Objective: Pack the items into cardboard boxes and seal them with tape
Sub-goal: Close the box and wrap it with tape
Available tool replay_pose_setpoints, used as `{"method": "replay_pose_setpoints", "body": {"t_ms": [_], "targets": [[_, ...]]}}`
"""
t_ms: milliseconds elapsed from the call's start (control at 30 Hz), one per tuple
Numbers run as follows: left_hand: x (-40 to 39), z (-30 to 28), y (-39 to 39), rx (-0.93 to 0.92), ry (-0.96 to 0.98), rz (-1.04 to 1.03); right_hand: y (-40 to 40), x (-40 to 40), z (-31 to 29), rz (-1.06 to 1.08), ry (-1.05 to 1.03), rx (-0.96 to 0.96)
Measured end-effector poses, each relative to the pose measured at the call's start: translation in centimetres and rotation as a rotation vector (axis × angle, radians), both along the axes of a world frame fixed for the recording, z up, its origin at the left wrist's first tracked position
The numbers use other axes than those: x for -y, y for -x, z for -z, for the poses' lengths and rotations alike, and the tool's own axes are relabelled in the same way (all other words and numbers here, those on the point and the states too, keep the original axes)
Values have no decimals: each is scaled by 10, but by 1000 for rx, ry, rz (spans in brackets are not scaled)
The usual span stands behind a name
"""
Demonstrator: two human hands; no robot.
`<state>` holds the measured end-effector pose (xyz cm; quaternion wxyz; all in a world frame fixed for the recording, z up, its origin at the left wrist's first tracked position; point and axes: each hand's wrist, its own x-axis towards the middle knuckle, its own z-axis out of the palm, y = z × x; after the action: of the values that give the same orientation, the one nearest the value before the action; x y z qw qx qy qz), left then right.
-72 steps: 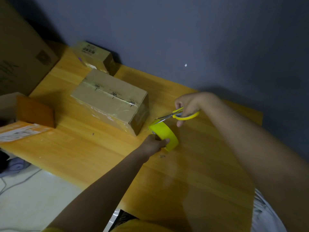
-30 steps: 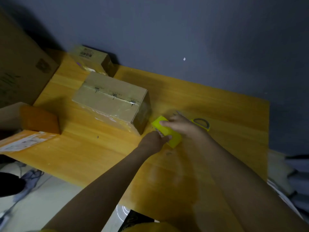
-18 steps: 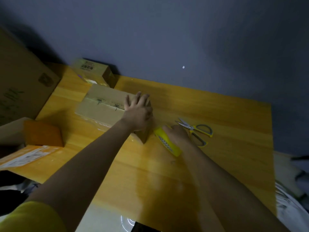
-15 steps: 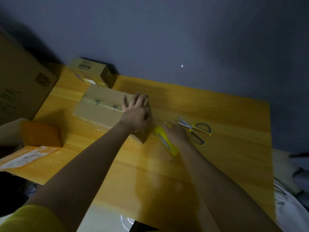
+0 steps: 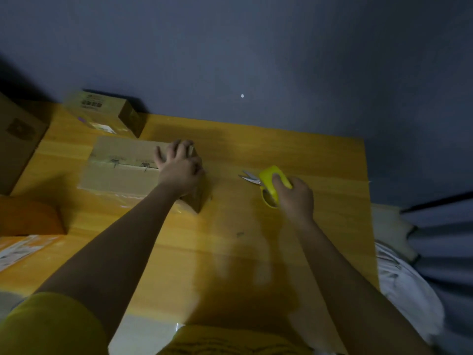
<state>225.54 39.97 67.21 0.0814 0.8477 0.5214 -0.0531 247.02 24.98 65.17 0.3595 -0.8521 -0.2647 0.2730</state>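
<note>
**Desk:** What changed since half a second ago?

**Photographer:** The right hand [image 5: 297, 198], gripping the yellow tape roll [image 5: 273, 180], has carried it away from the sealed box [image 5: 122, 170] to above the scissors [image 5: 249, 178]. The left hand [image 5: 180, 166] stays on the box's right end, fingers spread and relaxed.

**Desk:** Counts?

**Photographer:** On the wooden table [image 5: 256, 239]: one taped box centre-left, one smaller box [image 5: 102, 111] behind it by the wall, one tape roll, one pair of scissors, two hands

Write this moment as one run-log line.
left hand: pressing box top | right hand: gripping tape roll over scissors | table
</note>
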Motion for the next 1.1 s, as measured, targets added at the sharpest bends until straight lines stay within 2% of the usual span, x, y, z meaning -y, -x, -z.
{"method": "replay_pose_setpoints", "body": {"t_ms": [100,233,433,633,700,733,800,867,900,967,1033,1100], "targets": [[2,-3,-6,1,3,-47,-35,-14,-4,12,57,250],[6,-6,-15,39,-3,-116,-82,-33,21,-88,249,485],[8,0,-14,54,-21,-142,-106,-53,65,-239,441,596],[8,4,-12,86,-34,-146,-90,-59,74,-243,559,547],[7,4,-12,89,-31,-145,-78,-64,64,-177,488,514],[7,3,-12,93,-26,-146,-66,-68,58,-184,383,527],[7,2,-13,109,-19,-146,-28,-77,41,-320,3,501],[8,2,-12,118,-25,-141,27,-81,28,-461,-323,271],[8,2,-12,119,-26,-139,53,-84,22,-502,-366,67],[7,3,-11,125,-16,-142,93,-92,8,-470,-210,-465],[6,3,-10,140,0,-144,113,-98,4,-313,-112,-926],[5,4,-10,158,5,-142,115,-101,6,-181,-161,-1118]]}}
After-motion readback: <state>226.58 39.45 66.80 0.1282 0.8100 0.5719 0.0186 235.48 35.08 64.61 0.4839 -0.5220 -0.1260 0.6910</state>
